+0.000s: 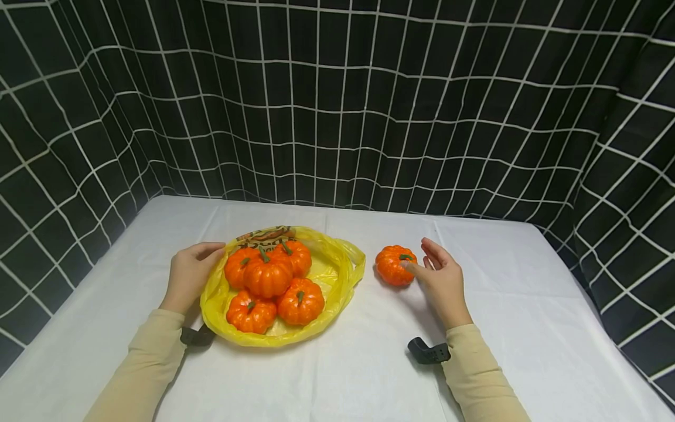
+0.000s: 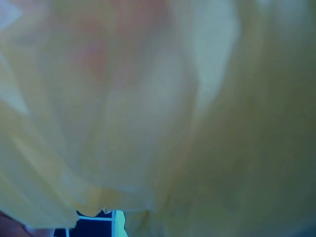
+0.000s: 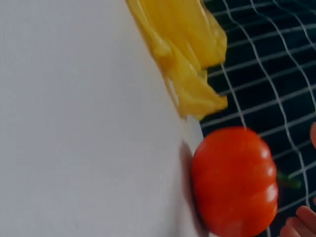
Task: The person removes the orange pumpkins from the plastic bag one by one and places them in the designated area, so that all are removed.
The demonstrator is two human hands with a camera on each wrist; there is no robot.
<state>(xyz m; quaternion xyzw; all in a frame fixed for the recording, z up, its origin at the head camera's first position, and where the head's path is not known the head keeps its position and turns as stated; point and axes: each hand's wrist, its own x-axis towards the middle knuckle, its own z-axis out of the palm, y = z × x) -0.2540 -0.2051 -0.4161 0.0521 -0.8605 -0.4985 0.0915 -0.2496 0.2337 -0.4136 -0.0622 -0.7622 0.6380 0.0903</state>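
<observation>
The lone miniature pumpkin (image 1: 392, 266) was seen stem-up on the white tablecloth (image 1: 364, 375), just left of the nearer right hand (image 1: 442, 282), whose thumb and fingers were parted, nothing gripped. The left hand (image 1: 191, 275) was placed at the rim of the yellow plastic bag (image 1: 345, 281); whether plastic was pinched could not be told.

Bench (image 1: 358, 375), one: spread with white cloth (image 1: 532, 305), faint fold creases showing. Drape (image 1: 337, 105), black, patterned with a white grid: hangs behind the bench and along both sides, lines rippling; parts visible in both wrist views.
</observation>
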